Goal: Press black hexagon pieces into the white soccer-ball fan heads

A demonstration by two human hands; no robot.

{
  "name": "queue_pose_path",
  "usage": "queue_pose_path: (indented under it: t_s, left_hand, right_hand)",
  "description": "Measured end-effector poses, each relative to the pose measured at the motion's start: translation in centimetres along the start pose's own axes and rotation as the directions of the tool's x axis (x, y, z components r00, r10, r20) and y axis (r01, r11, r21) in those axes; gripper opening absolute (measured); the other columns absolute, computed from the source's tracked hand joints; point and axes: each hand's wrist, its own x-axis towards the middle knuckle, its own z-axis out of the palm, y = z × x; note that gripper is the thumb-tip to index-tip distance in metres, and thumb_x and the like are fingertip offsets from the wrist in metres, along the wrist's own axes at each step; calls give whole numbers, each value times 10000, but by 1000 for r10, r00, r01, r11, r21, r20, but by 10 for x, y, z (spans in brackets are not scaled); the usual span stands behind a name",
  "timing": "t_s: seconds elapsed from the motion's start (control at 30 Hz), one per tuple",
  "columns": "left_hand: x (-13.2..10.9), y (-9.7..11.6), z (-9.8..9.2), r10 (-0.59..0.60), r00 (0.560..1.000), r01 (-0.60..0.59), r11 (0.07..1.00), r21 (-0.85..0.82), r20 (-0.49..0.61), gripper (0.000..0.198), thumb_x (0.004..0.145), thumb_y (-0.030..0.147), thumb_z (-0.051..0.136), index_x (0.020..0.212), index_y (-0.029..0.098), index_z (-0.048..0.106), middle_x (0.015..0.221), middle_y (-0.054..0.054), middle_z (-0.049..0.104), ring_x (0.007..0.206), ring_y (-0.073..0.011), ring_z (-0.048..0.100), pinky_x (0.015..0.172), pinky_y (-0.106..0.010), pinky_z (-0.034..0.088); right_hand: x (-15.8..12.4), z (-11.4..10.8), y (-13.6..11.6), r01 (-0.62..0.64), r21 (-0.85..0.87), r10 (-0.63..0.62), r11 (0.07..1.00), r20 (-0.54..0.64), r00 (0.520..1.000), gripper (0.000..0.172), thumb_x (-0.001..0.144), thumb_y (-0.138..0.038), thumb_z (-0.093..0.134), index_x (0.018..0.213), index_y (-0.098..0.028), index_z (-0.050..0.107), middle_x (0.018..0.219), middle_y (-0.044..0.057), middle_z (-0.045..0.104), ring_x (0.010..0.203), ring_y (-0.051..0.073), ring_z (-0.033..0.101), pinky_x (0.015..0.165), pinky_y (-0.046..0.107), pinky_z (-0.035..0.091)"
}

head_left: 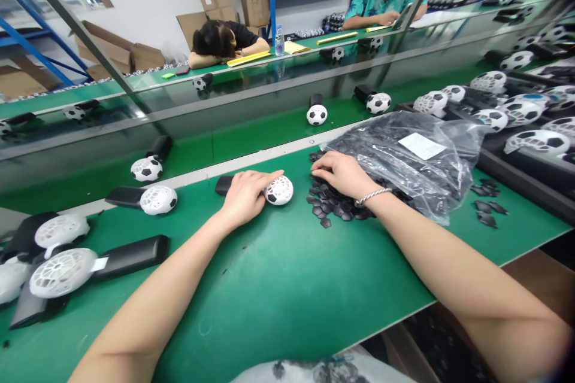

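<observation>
My left hand (245, 196) is closed over a soccer-ball device (279, 190), a white openwork ball with black patches. Its black handle (223, 185) sticks out to the left beneath my fingers. The ball rests on the green tabletop. My right hand (344, 173) reaches into a heap of small black pentagon pieces (330, 206), with thumb and fingers bent together at its upper left. Whatever is between those fingertips is hidden. Against the heap lies a clear plastic bag (404, 155) full of more black pieces, with a white label (422, 146) on it.
Several similar ball devices (63, 272) lie at the left, others in black trays (530, 182) at the right. More sit on the green conveyor belt (233, 143) ahead. Loose black pieces (487, 209) lie near the tray. Across the line, two people sit at a bench.
</observation>
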Motion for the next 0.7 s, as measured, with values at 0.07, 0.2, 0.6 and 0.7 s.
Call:
queue_pose_path:
  t_s: [0.07,0.2,0.6,0.7]
  left_hand:
    - [1,1,4,22,999,-23,1000,-6,-22,639,712,18,389,1281,302,437,1173,17,598,1073,-198,473,966,-404,306]
    - [0,2,7,55,998,-55,998,-16,-9,628,731,8,370,1277,310,439,1199,24,582,1126,-194,433,1024,-431,240]
    - [-1,-2,13,4,1000,-5,998,-55,-25,570,756,29,362,1271,257,443,1259,16,546,1207,-203,377,1070,-464,161]
    - [-1,-2,14,-1,999,-2,998,-66,-34,549,779,44,345,1273,263,437,1276,29,533,1250,-201,340,1082,-472,133]
  right_hand:
    - [0,8,-1,62,-106,-56,992,60,997,136,795,-216,555,826,-184,683,861,83,654,855,235,554,783,376,441]
    - [2,15,3,31,-200,-8,979,112,994,117,788,-197,561,824,-188,672,853,93,640,842,235,542,747,361,441]
    - [-13,-2,-40,2,371,-55,928,131,990,109,809,-273,523,809,-206,609,803,9,654,718,153,590,676,287,474]
    - [-16,-2,-50,-14,408,-47,913,138,989,100,794,-289,552,790,-206,607,749,5,651,676,152,590,644,284,477]
